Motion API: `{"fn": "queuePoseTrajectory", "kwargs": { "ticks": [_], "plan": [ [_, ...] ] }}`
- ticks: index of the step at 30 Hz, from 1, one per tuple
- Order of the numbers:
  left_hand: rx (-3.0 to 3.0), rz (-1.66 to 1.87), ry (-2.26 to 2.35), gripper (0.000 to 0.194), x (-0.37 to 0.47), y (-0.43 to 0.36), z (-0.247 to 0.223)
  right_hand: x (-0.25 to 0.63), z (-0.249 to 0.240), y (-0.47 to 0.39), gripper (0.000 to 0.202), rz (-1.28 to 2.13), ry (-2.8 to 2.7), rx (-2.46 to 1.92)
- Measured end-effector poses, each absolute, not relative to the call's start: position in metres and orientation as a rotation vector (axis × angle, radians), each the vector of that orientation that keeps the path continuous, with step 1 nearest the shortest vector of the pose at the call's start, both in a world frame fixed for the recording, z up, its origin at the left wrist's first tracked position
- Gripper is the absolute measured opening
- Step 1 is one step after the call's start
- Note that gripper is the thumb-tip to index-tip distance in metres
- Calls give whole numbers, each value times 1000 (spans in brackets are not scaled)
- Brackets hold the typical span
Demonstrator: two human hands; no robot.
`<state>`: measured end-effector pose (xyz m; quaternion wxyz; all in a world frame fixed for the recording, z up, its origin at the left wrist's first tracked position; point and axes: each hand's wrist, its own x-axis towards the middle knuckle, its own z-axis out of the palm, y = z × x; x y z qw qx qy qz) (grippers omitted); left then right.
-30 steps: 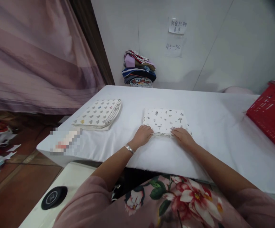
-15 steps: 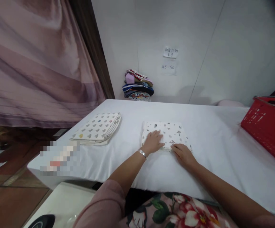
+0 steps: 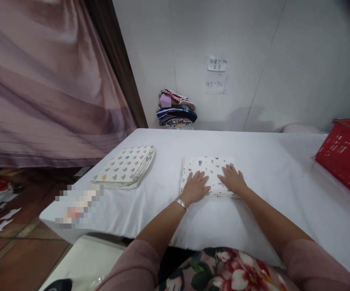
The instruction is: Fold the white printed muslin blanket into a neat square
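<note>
In front of me a folded white cloth (image 3: 208,165) with small dark plant prints lies flat on the white-covered table (image 3: 162,218). My left hand (image 3: 195,186) rests palm down on its left part, fingers spread, a silver bracelet at the wrist. On the cloth's right part my right hand (image 3: 233,180) lies flat, its fingers also apart. Neither hand grips anything. Further left is a second folded cloth (image 3: 124,165), cream with rows of grey prints and a few coloured ones. No hand touches it.
A red plastic basket (image 3: 344,155) stands at the table's right end. Behind the far edge rises a stack of folded fabrics (image 3: 177,111) against the wall. Paper notes (image 3: 216,74) hang there. A pinkish curtain (image 3: 41,81) hangs at left. A blurred-out patch (image 3: 78,206) covers the table's left corner.
My right hand has moved from the cloth's front edge up onto its top and spread its fingers. My left hand stays on the left part. The view has shifted slightly.
</note>
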<state>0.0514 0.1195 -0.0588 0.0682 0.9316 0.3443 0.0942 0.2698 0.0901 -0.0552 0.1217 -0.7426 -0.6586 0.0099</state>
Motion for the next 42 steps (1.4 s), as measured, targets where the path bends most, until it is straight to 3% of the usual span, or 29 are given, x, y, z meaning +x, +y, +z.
{"fn": "queuePoseTrajectory", "kwargs": {
  "ticks": [6, 13, 18, 23, 31, 37, 42],
  "plan": [
    [2566, -3, 1026, 63, 59, 141, -33, 274, -72, 85, 58, 62, -1952, -2348],
    [2492, 225, 1488, 65, 55, 170, -45, 272, -68, 84, 57, 87, -1966, -2350],
    [2490, 258, 1488, 64, 49, 170, -65, 271, -61, 92, 56, 101, -1968, -2354],
    [2519, 271, 1503, 63, 51, 169, -62, 279, -45, 124, 60, -164, -1935, -2163],
    [2491, 209, 1492, 64, 50, 168, -54, 301, -83, 140, 63, 2, -1894, -2274],
    [2536, 216, 1558, 69, 69, 191, -33, 298, -81, 139, 64, -9, -1892, -2290],
    [2430, 239, 1638, 70, 72, 213, -47, 298, -80, 140, 64, 27, -1900, -2319]
  ]
}}
